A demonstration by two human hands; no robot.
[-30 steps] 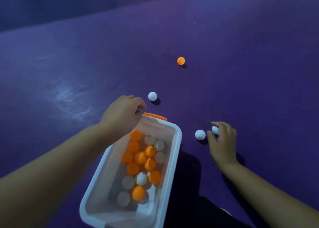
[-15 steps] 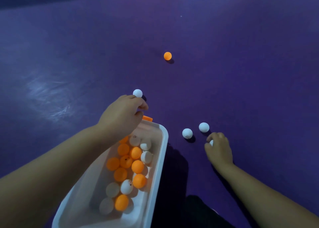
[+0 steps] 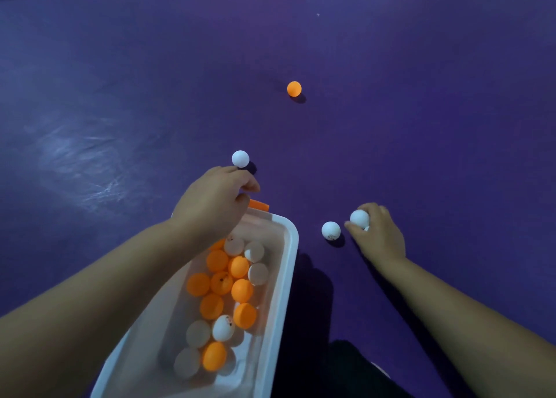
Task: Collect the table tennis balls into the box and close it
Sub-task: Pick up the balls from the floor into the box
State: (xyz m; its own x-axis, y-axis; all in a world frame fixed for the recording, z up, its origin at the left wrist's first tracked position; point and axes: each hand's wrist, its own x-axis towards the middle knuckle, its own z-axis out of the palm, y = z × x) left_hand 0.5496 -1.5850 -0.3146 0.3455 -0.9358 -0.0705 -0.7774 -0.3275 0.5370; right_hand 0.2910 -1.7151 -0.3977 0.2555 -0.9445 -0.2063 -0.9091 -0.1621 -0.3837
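Box (image 3: 289,247): white, open, low centre on the purple floor (image 3: 421,111), and carrying a mixed layer of orange and white stored balls (image 3: 224,283). The left hand (image 3: 213,205) is at its far end beside the orange latch (image 3: 258,204), fingers curled over the rim. We judge it grips the box, though the contact itself is hidden. The right hand (image 3: 377,238) lies right of the box, fingers bent round a held white ball (image 3: 359,218). A sliver of white beneath may be a second ball; we cannot tell. A loose white ball (image 3: 330,230) rests just beside its fingertips, between hand and box. A far white ball (image 3: 240,158) sits just past the left knuckles, and an orange ball (image 3: 294,88) well beyond. Step in hand, by our reading: gather the near pair. We should roll the loose ball into the palm rather than pinch it, hold the box steady, and release low over the rim so nothing bounces out.
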